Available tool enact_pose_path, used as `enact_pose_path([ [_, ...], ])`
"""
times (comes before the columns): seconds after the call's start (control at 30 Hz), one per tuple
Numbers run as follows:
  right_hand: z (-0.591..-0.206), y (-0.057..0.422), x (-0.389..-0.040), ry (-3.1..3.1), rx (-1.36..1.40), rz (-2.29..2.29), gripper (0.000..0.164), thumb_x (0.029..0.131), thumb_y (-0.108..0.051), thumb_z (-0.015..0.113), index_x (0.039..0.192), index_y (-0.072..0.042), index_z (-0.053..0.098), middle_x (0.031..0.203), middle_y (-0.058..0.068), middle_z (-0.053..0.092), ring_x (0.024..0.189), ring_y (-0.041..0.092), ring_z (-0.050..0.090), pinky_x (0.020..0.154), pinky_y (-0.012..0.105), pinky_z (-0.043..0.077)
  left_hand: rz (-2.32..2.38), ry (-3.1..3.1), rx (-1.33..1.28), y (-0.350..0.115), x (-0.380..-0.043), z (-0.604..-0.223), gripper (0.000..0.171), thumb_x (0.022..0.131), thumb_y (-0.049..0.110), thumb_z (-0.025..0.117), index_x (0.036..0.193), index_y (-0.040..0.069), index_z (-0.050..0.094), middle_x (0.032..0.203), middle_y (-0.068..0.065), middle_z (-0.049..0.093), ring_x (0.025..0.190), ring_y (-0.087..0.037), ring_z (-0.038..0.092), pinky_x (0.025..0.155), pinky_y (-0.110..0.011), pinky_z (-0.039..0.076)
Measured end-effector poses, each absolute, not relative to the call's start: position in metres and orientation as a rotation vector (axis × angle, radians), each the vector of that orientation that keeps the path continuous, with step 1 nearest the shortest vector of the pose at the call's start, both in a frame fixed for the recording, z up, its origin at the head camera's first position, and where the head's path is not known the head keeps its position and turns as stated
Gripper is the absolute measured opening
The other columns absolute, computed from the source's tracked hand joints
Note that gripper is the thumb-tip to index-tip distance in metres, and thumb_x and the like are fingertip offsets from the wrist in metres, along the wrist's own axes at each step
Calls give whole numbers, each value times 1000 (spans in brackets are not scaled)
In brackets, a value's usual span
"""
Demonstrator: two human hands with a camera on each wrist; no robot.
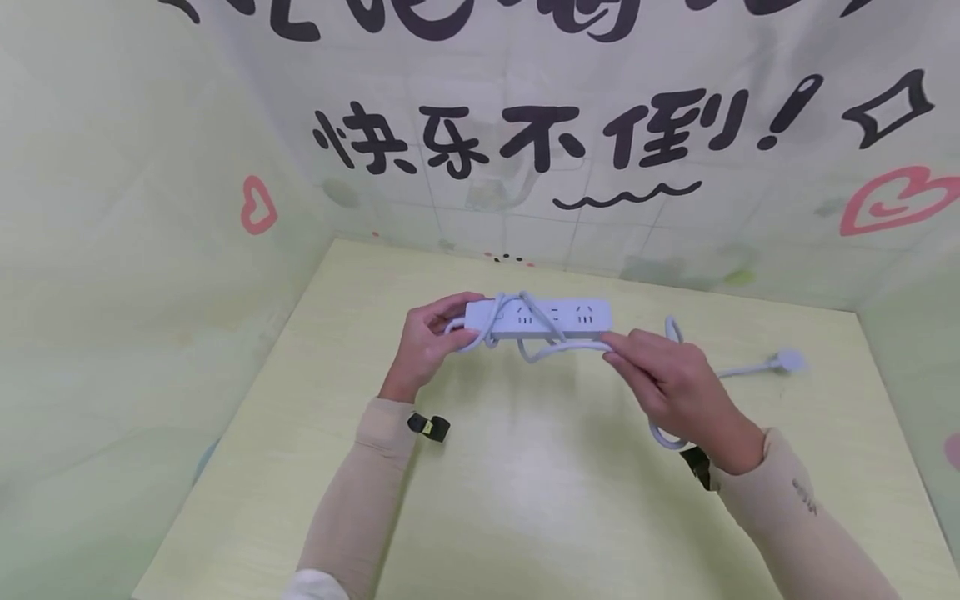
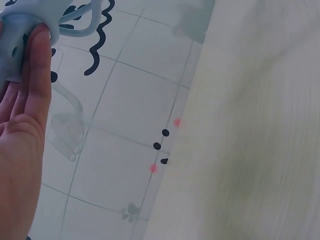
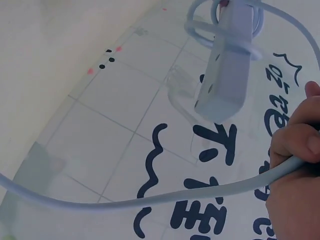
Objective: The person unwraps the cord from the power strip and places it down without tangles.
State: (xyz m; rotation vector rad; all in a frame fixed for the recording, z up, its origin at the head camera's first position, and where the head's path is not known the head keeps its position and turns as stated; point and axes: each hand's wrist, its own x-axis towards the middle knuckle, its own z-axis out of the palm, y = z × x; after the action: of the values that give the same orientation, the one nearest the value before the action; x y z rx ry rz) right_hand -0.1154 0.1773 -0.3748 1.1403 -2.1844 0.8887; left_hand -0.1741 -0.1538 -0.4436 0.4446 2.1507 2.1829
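A white power strip (image 1: 566, 310) is held up over the table, its sockets facing the head camera. My left hand (image 1: 430, 337) grips its left end, thumb in front and fingers behind. Loops of the white cord (image 1: 501, 321) wrap around the strip's left half. My right hand (image 1: 675, 383) pinches the cord just below the strip's right end; in the right wrist view the cord (image 3: 215, 192) runs out from between the curled fingers (image 3: 295, 142). Beyond that hand the cord ends in a plug (image 1: 787, 361) over the table's right side. In the left wrist view the strip (image 2: 12, 47) shows partly behind the fingers.
The pale wood-grain table (image 1: 517, 500) meets a printed white backdrop (image 1: 480, 200) at its far edge. Backdrop walls also rise at the left and right. A slack loop of cord hangs below the right hand.
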Motion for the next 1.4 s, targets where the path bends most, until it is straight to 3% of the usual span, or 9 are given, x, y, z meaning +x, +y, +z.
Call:
enact_pose_path([
  [0.23, -395, 172, -110, -2418, 1250, 917, 18, 103, -18, 59, 113, -10, 72, 71, -11, 47, 63, -3, 32, 59, 9, 35, 2279, 2165, 426, -154, -177, -437, 45, 88, -5, 69, 132, -8, 61, 132, -26, 67, 110, -10, 70, 93, -22, 58],
  [0.37, -415, 170, -110, -2540, 1255, 952, 19, 95, -5, 68, 112, -10, 75, 77, -13, 60, 66, -5, 38, 63, 12, 40, 2322, 2128, 458, -155, -177, -431, 45, 88, -5, 68, 132, -12, 59, 125, -10, 74, 109, -9, 71, 92, -21, 58],
  [0.5, -433, 172, -113, -2719, 1189, 1038, 17, 98, -9, 66, 110, -13, 76, 86, -9, 70, 68, -3, 46, 67, 19, 45, 2356, 2066, 507, -155, -175, -428, 48, 87, -5, 68, 132, -15, 57, 118, 6, 75, 108, -8, 72, 92, -20, 58],
  [0.7, -454, 187, -133, -2952, 962, 1114, 24, 103, -17, 59, 117, -8, 76, 108, 5, 79, 85, 8, 66, 77, 27, 55, 2342, 1971, 582, -151, -169, -425, 52, 86, 2, 72, 131, -18, 55, 116, 10, 76, 108, -10, 71, 93, -21, 57],
  [0.83, -453, 201, -150, -2918, 811, 1085, 24, 102, -8, 58, 119, 0, 74, 96, 14, 78, 62, 6, 57, 59, 26, 50, 2270, 1969, 627, -147, -163, -426, 51, 86, 0, 70, 131, -18, 55, 116, 11, 75, 105, -9, 71, 91, -20, 58],
  [0.9, -446, 207, -156, -2856, 728, 1038, 24, 101, -5, 59, 118, 2, 74, 95, 18, 77, 61, 2, 49, 56, 21, 44, 2231, 1966, 639, -145, -161, -429, 49, 86, -3, 68, 131, -18, 55, 116, 12, 75, 104, -8, 71, 89, -20, 58],
  [1.0, -432, 214, -160, -2724, 604, 1030, 23, 99, -3, 60, 116, 2, 75, 101, 18, 78, 66, 5, 54, 62, 17, 43, 2187, 1958, 652, -143, -159, -434, 46, 87, -6, 66, 130, -17, 57, 117, 11, 74, 104, -9, 70, 90, -21, 57],
  [1.2, -400, 218, -155, -2455, 528, 1172, 20, 96, -2, 67, 112, -3, 77, 78, 3, 65, 57, 5, 37, 54, 17, 32, 2152, 1989, 653, -143, -159, -438, 45, 85, -4, 69, 129, -13, 60, 118, 8, 75, 105, -10, 70, 91, -22, 57],
  [1.4, -374, 216, -136, -2194, 595, 1414, 22, 90, 16, 63, 107, 9, 75, 66, -7, 51, 55, 2, 38, 50, 19, 31, 2140, 2025, 621, -146, -161, -440, 47, 86, -3, 70, 131, -12, 60, 124, -20, 72, 105, -9, 71, 91, -23, 58],
])
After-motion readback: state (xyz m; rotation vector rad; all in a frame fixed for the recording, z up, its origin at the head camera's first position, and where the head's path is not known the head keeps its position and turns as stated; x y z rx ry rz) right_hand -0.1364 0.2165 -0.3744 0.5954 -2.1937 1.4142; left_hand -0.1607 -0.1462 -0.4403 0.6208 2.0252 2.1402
